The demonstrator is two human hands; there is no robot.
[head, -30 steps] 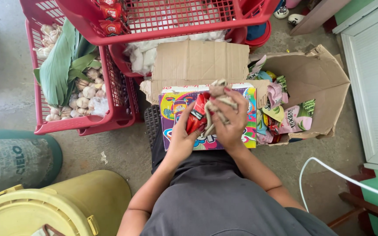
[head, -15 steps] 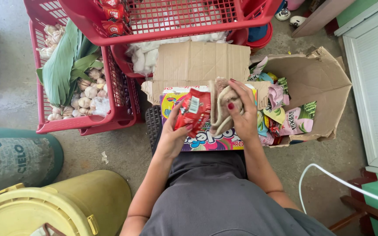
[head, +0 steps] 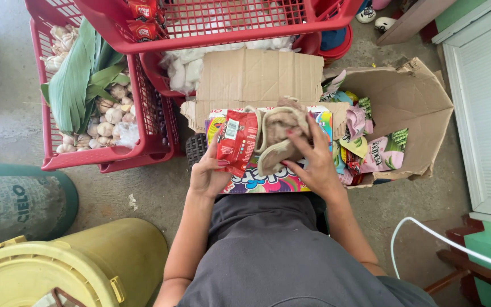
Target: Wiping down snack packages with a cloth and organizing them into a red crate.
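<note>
Left hand (head: 208,173) pinches a red snack packet (head: 236,141) at its lower edge; right hand (head: 313,165) closes its grip on a tan cloth (head: 277,136). Both sit over the colourful box (head: 268,179). Packet looks light, crinkly, slippery; cloth soft and limp, best bunched.

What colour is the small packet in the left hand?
Red packet, held by the left hand; head view.

bright, even daylight — soft shadows only under the red crate (head: 100,156). sharp focus near it, slight wide-angle bend toward the edges — no glare.
</note>
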